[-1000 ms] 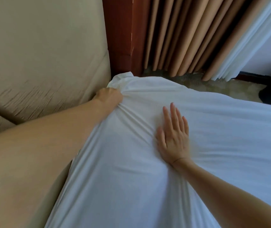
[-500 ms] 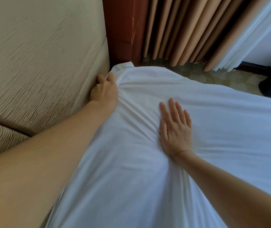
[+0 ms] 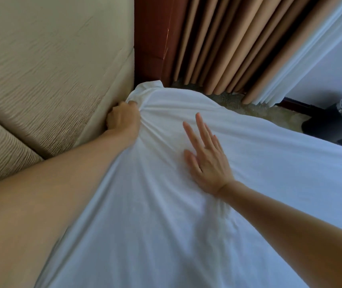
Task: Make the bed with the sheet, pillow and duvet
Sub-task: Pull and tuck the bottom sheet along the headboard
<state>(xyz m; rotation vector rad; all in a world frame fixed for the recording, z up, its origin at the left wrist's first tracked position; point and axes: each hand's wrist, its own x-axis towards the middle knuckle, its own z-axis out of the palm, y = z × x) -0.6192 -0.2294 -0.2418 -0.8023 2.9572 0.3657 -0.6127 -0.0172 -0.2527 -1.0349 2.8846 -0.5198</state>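
At ten o'clock the left hand [image 3: 122,117] seems clenched on the hem of the soft, limp sheet [image 3: 166,225]; the right hand [image 3: 207,163] lies flat, fingers straight.

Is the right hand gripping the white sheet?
No, the right hand lies flat and open on the sheet; it is the left hand that grips the sheet's edge beside the headboard.

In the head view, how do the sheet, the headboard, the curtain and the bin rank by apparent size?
1. sheet
2. headboard
3. curtain
4. bin
The bin is cut by the frame edge and lies farther away, so its real size is unsure.
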